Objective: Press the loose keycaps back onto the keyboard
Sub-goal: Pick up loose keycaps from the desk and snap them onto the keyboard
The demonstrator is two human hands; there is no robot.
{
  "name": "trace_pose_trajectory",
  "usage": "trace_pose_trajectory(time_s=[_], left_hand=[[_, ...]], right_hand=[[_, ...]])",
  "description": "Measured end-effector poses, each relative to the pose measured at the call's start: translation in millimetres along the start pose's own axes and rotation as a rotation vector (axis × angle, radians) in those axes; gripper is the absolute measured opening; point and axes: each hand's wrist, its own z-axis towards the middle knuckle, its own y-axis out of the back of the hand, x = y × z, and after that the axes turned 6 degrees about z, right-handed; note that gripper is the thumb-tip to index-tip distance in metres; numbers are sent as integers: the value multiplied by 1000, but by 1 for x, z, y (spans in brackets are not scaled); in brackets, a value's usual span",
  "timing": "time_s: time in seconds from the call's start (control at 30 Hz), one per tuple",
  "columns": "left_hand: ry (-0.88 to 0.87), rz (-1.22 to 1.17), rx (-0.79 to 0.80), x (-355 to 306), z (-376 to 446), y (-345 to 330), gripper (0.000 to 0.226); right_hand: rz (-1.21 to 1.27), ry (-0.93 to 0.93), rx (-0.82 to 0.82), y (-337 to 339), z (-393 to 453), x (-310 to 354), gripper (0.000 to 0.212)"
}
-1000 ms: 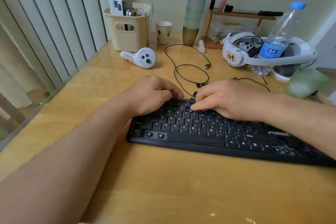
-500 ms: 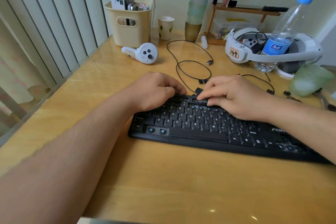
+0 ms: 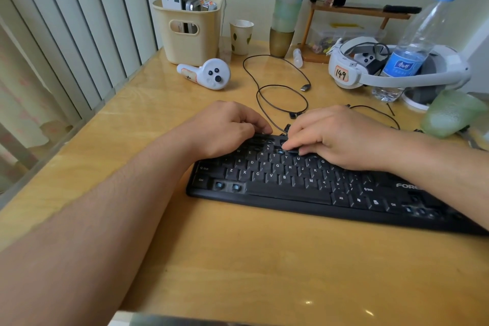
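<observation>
From the head view, we saw the black keyboard [image 3: 304, 182] lying on the wooden desk [image 3: 238, 259]; our left hand [image 3: 227, 127] rested on its upper-left keys, fingers curled under, grip indiscernible; our right hand [image 3: 336, 137] pressed straight fingers onto a number-row keycap [image 3: 292, 151].

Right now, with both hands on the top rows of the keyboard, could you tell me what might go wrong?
The right hand hides the key under its fingertips, so a tilted cap may go unnoticed. Bare sockets at the lower left of the keyboard may be forgotten. Loose keycaps lie among the black cable, so a brushing hand might scatter them.
</observation>
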Motion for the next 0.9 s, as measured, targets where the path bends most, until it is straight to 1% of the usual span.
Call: trace_pose_trajectory(time_s=[0.1,0.2,0.33,0.5,0.57,0.7,0.83,0.9], left_hand=[[5,-2,-2,0,0,-1,36],[7,-3,-2,0,-1,0,36],[8,-1,8,-1,-1,0,36],[9,-8,22,-1,-2,1,37],[9,-10,25,-1,-1,1,37],[8,-13,24,0,-1,0,37],[4,-22,19,2,-1,0,37],[2,-16,21,2,-1,0,37]], right_hand=[[-65,44,-4,-1,0,-1,33],[-58,14,32,0,0,0,33],[155,-203,100,2,3,5,25],[310,-423,100,1,7,10,20],[317,-482,110,7,9,15,16],[287,-529,95,15,14,23,6],[200,-595,105,18,15,29,9],[236,-612,80,17,13,32,8]])
